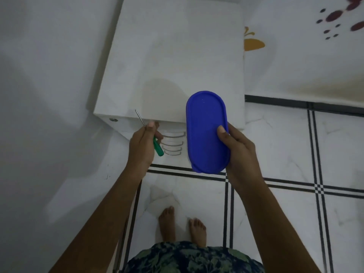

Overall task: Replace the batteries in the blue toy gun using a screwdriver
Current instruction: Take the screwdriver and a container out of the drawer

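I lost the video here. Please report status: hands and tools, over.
Left hand grips green screwdriver. Right hand holds blue oval box, lid on. Toy gun not in view.

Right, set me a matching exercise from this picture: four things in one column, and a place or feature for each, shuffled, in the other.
Things:
1. screwdriver
2. blue oval container
3. white cabinet
4. floor tiles

Places and features:
A. held in the right hand
B. crossed by black double lines
C. held in the left hand
D. curved handles on its front

Pairs: 1-C, 2-A, 3-D, 4-B
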{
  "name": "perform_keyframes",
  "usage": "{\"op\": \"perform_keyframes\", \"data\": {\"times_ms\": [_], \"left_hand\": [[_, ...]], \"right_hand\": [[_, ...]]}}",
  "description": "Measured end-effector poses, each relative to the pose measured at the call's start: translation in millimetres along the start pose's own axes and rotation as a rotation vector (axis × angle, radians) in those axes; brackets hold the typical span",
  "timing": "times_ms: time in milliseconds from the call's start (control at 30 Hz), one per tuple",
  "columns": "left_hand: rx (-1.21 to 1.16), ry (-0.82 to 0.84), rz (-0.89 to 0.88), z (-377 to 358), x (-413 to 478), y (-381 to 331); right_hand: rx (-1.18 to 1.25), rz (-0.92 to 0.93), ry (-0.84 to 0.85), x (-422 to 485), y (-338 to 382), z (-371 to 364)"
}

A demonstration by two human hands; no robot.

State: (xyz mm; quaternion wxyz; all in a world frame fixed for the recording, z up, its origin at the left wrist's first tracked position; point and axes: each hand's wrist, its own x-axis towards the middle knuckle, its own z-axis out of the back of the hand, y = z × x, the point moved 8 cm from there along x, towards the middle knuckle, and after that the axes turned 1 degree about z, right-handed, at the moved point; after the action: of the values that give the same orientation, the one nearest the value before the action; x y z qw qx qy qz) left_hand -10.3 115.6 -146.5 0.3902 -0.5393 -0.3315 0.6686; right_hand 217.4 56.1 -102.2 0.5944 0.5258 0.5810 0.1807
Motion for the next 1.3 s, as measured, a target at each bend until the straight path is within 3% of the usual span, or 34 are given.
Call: {"op": "perform_keyframes", "data": {"times_ms": [267, 500, 633, 1300], "left_hand": [[0.251, 0.171, 0.190, -23, -44, -82], [0.008, 0.487, 0.213, -76, -156, -159], [0.044, 0.592, 0.212, -129, -223, -182], [0.434, 1.088, -0.127, -586, -548, -194]], "right_hand": [[0.039, -0.017, -0.166, -61, 45, 28], [0.133, 0.060, -0.311, -159, 115, 97], [0.219, 0.118, -0.416, -216, 148, 157], [0.579, 0.377, -0.998, -444, 199, 590]]}}
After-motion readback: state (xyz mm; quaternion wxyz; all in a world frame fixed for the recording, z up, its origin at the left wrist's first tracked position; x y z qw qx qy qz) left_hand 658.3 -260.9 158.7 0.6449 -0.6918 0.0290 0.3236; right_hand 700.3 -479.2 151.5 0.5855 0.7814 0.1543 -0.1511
